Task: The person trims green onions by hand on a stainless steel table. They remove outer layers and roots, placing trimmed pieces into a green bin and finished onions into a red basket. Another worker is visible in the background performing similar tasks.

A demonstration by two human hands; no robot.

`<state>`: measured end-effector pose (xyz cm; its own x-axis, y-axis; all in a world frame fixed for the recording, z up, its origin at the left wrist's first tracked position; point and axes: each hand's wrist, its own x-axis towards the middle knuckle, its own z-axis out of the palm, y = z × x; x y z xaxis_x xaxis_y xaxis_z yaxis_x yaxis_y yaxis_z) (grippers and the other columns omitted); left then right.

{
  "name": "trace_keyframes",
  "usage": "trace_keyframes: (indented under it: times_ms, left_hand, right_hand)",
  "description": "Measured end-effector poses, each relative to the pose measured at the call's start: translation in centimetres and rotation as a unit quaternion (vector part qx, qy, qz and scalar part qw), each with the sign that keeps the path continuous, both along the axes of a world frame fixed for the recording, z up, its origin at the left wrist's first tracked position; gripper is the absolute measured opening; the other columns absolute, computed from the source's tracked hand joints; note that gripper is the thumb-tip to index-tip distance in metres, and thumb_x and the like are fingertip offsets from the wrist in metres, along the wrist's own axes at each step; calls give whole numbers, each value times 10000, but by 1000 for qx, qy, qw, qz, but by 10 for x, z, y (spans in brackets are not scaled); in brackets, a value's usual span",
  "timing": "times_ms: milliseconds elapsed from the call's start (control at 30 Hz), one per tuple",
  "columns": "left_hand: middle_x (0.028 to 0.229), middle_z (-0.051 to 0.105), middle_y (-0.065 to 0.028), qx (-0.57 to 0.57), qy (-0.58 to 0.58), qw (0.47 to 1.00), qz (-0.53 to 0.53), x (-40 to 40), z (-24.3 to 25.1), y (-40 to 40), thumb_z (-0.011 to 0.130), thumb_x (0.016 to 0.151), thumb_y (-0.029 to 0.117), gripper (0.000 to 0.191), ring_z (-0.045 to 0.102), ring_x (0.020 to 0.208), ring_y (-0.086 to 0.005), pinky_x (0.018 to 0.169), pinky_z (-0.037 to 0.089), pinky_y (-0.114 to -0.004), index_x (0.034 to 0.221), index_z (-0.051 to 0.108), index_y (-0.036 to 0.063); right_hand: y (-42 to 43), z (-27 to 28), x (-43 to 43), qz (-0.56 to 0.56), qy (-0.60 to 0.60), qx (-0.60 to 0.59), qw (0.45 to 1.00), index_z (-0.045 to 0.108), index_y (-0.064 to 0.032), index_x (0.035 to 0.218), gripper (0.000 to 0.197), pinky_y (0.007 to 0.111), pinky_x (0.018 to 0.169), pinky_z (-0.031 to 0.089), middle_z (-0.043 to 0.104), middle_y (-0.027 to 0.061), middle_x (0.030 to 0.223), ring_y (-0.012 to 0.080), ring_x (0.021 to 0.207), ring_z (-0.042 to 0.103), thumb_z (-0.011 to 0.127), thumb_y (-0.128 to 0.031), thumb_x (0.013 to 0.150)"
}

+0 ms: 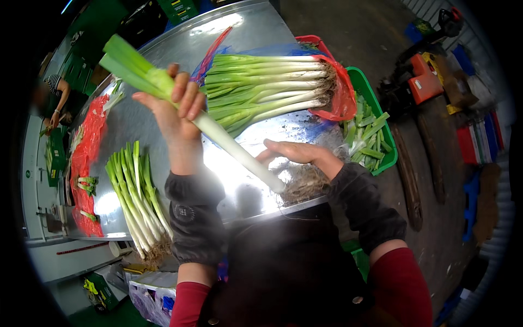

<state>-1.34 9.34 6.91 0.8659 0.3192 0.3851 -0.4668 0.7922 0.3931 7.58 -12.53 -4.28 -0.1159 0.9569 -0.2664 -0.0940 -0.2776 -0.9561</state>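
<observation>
My left hand (179, 102) is wrapped around a leek (233, 145) near the base of its green leaves. The leek slants across the view, its white end pointing down to the right. Beside that shaft my right hand (300, 153) is held out with nothing in it; its fingertips are partly behind the leek, and I cannot tell whether they touch it. Below the white end lies a heap of cut roots (306, 186). Beyond my hands, a bundle of leeks (269, 86) with roots on rests on blue netting (265, 51), partly around red plastic (343, 90).
A metal table (163, 49) bears a second group of leeks (139, 200) at left, near a red plastic sheet (88, 159). A green crate (390, 143) of leaf trimmings (367, 139) stands at right, before a pallet truck (425, 77). Another person (59, 94) works far left.
</observation>
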Motion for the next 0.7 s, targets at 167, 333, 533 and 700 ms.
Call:
trace_keyframes:
  times_ms: [167,333,533,700]
  left_hand:
    - [624,358,9,-22,-30,993,113,-41,14,47,229,760,785,868,305,433,-58,329,276,-193,1006,486,-7]
    - [644,354,-8,32,77,963,258,-137,36,116,255,787,758,859,300,456,-81,380,265,-224,1026,484,-35]
    - [658,352,14,192,447,767,418,-244,68,135,390,846,660,674,279,424,-51,351,235,-195,1045,455,19]
    - [692,481,-35,281,699,499,428,-308,19,172,513,867,553,539,455,490,-115,404,380,-263,1026,488,40]
  right_hand:
    - [-33,-50,11,-111,163,-162,967,543,22,1137,781,396,794,488,635,168,864,265,842,614,199,-642,913]
    - [-82,-101,61,-272,-432,-25,859,599,0,945,450,306,585,484,635,83,887,185,647,597,395,-401,952]
    - [-29,-35,42,-259,-454,117,845,533,-46,1139,299,267,614,466,571,87,1000,157,706,558,574,-143,859]
    - [58,-50,-48,-140,-326,78,932,525,-44,1128,333,320,647,488,580,133,943,215,700,598,629,-126,823]
